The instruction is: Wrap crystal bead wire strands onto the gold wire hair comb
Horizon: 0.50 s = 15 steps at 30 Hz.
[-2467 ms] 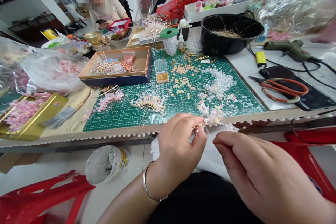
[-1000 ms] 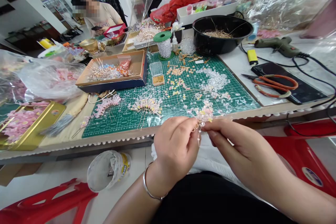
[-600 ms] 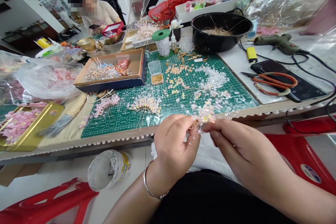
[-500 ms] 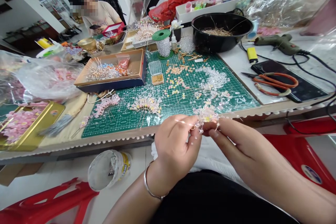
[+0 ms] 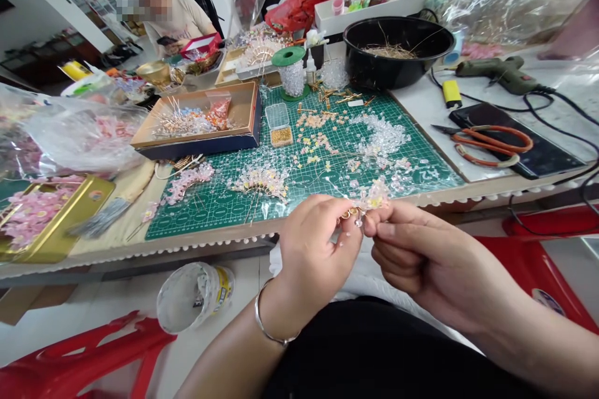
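Observation:
Between my two hands, just past the table's front edge, is a beaded flower hairpiece [image 5: 374, 194] with pale pink and yellow petals, clear beads and gold wire. My left hand [image 5: 318, 249] pinches its left end between thumb and fingers. The thumb and forefinger of my right hand [image 5: 421, 249] are closed at its right side, the other fingers curled under. A finished-looking hairpiece [image 5: 262, 184] with prongs lies on the green cutting mat [image 5: 215, 218], beside a pink one [image 5: 189, 182]. Loose clear beads [image 5: 381, 135] and small petals [image 5: 318, 143] are scattered behind my hands.
Orange-handled scissors [image 5: 491, 140] lie on a black phone [image 5: 538, 143] at right, near a glue gun [image 5: 500, 72]. A black bowl [image 5: 397, 68], bead spool [image 5: 292, 78] and cardboard box [image 5: 201, 137] stand behind. A person [image 5: 173, 19] sits across the table.
My right hand has turned, its fingers now curled under with thumb and forefinger pinched. The hairpiece has tilted slightly in my hands. My left hand has barely moved.

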Each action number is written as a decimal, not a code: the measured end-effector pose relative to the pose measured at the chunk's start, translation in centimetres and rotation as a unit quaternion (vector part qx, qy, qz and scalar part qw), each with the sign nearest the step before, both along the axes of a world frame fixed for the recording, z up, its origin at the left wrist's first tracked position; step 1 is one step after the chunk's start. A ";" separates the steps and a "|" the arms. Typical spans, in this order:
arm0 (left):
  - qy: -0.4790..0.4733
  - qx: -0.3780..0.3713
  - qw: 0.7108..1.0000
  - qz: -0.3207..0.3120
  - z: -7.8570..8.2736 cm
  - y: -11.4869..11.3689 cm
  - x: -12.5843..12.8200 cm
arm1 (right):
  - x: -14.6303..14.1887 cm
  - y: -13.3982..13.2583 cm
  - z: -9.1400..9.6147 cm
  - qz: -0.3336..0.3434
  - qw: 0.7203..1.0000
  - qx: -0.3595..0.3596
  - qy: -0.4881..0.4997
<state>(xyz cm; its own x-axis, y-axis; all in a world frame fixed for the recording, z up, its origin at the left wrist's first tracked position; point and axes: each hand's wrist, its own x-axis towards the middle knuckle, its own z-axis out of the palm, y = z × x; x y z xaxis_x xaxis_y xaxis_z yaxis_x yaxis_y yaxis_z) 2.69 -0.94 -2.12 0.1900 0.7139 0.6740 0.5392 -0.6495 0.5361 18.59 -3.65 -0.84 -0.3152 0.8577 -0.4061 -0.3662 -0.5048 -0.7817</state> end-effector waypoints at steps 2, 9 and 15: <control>0.001 0.019 1.000 0.002 -0.1 0.2 -0.1 | 0.2 0.2 0.0 0.013 1.000 -0.001 0.009; 0.050 0.096 0.993 0.040 0.0 0.9 0.2 | 0.9 2.1 0.8 0.016 0.996 0.060 -0.071; 0.047 0.101 0.992 0.059 -0.1 1.4 0.8 | -1.4 2.6 1.0 -0.096 0.987 0.085 -0.096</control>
